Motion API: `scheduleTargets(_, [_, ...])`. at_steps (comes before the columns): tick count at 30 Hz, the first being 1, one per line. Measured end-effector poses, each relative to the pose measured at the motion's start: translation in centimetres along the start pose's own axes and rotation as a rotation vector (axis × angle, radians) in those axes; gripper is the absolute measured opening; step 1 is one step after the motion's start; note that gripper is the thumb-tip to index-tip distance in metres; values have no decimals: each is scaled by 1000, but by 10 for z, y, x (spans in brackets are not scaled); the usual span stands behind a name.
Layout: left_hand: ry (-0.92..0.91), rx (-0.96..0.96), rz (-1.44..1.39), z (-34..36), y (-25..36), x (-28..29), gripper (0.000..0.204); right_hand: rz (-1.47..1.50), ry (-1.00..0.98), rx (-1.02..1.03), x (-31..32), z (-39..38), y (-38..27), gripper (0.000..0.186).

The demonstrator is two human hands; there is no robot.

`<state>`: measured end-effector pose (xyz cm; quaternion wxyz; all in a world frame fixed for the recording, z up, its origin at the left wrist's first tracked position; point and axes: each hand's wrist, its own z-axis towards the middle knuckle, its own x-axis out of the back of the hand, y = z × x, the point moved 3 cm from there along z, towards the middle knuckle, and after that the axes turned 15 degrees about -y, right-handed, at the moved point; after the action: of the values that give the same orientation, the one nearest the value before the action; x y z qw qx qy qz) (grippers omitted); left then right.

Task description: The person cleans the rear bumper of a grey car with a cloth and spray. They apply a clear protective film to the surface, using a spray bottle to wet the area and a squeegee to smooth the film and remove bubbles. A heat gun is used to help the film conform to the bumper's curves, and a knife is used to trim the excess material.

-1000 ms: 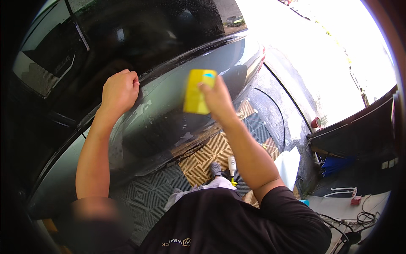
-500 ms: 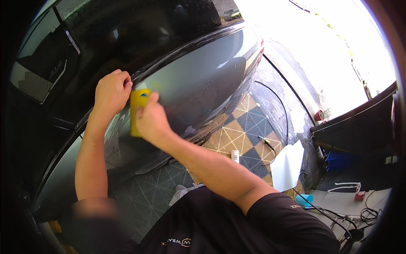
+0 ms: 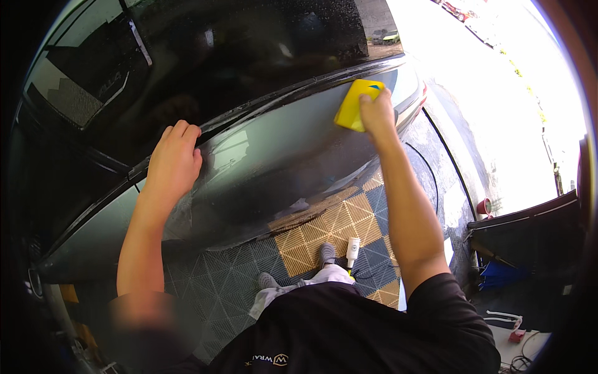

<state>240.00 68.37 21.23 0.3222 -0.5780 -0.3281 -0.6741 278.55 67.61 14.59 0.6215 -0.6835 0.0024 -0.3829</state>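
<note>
Fingers of our right hand [image 3: 378, 115] pinch a yellow rectangular plastic-looking card [image 3: 354, 105] by the edge, over a glossy grey car panel [image 3: 280, 156]. We judge it light, firm, slippery if wet, best held there. Our left hand [image 3: 174, 159] curls, its grip unclear.

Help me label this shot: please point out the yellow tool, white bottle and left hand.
Yellow tool [image 3: 355, 105], head view: its broad face.
White bottle [image 3: 353, 250], head view: its body.
Left hand [image 3: 174, 157], head view: its back.
</note>
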Motion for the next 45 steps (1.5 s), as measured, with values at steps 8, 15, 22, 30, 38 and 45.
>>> scheduleTargets(8, [-198, 85, 160, -41, -56, 4, 4, 10, -358, 206, -101, -136, -72, 40])
scheduleTargets(15, [-380, 144, 31, -9, -51, 25, 7, 389, -35, -90, 13, -48, 22, 39])
scheduleTargets(22, [-357, 71, 191, -38, -78, 15, 6, 124, -718, 235, -196, -233, -118, 36])
scheduleTargets(30, [-485, 190, -203, -65, -106, 37, 11, 338, 1, -10, 41, -13, 55, 42])
scheduleTargets(38, [-387, 99, -462, -90, -135, 22, 9, 174, -42, -9, -45, -92, -15, 41])
scheduleTargets(45, [-285, -186, -406, -87, -151, 17, 12, 51, -306, 124, -232, -291, -114, 33])
